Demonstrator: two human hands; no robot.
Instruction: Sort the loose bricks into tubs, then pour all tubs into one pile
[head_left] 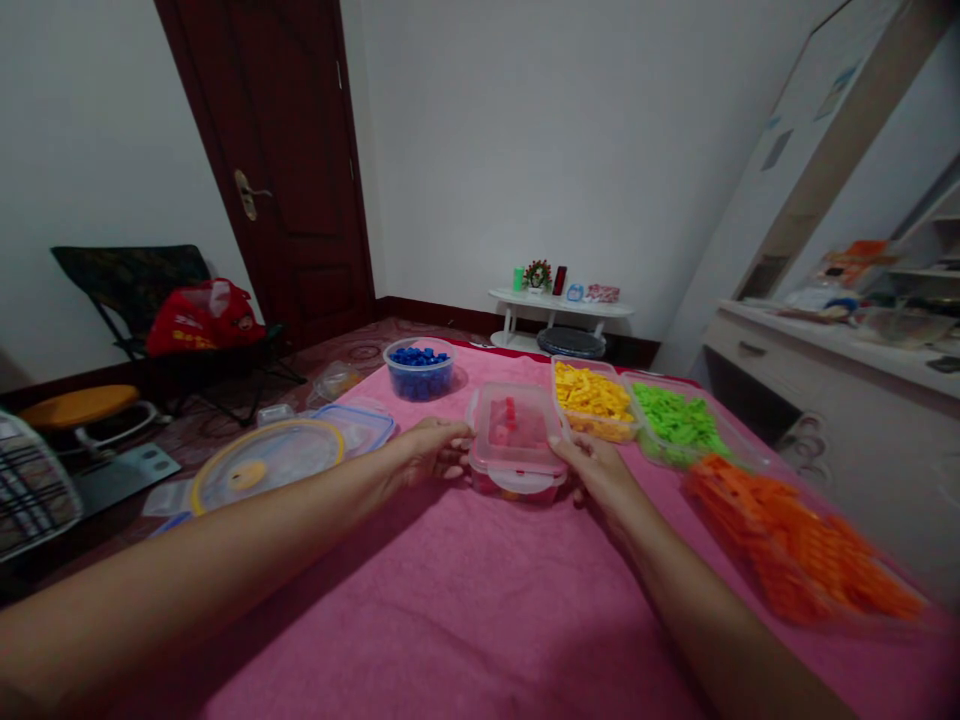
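Note:
A clear plastic food container (517, 440) with a translucent lid on top stands on the pink cloth in front of me. Some red pieces show through the lid, and its front flap sticks out. At the container's left side, my left hand (436, 450) grips the edge with fingers curled. My right hand (592, 468) holds the opposite side, thumb on the lid's rim and fingers below. Just behind and to the right is a tub of yellow pieces (592, 392). A round tub of blue pieces (420, 372) stands behind to the left.
Green pieces (679, 420) and orange pieces (795, 540) fill containers along the right side. Several lids, one round with a yellow rim (268, 462), lie at the left edge of the pink cloth (465, 610). A white side table (562, 300) stands by the wall.

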